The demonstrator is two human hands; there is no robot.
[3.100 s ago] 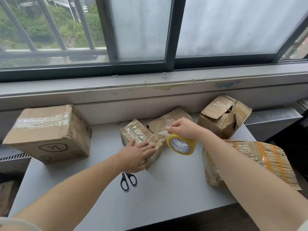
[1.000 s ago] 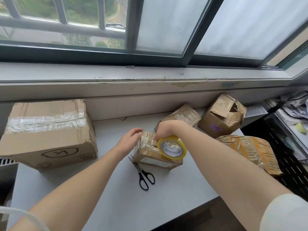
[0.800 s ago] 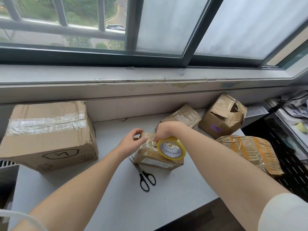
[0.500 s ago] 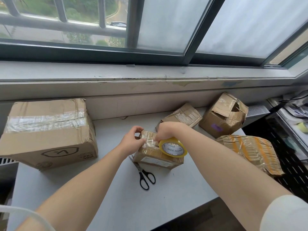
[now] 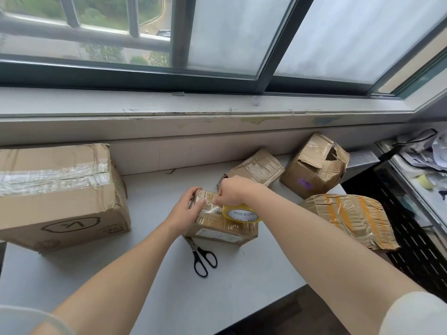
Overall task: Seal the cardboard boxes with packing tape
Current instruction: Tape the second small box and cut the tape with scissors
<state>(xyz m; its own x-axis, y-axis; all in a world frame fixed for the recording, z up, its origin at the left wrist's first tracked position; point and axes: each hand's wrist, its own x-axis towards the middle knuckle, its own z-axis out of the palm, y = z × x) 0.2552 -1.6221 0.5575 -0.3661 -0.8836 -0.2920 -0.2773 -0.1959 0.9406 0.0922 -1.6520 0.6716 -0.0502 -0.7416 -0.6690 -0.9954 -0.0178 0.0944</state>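
A small worn cardboard box [image 5: 217, 226] lies in the middle of the grey table [image 5: 150, 274]. My left hand [image 5: 187, 210] grips the box's left end, thumb on top near the edge. My right hand [image 5: 233, 191] holds a yellow-cored roll of clear packing tape [image 5: 242, 213] over the box's top. A short strip of tape [image 5: 212, 208] stretches from the roll toward my left thumb. Black scissors [image 5: 202, 257] lie on the table just in front of the box.
A large taped box [image 5: 55, 194] stands at the left. Behind are a flat crumpled box [image 5: 256, 168] and a torn box [image 5: 314, 165]. An orange-taped package [image 5: 350, 216] lies at the right. A black rack with clutter [image 5: 420, 189] borders the table's right edge.
The small box was turned and pulled nearer over the scissors. My left hand shifted from flat on its top to gripping its left end. The roll has dropped onto the box top.
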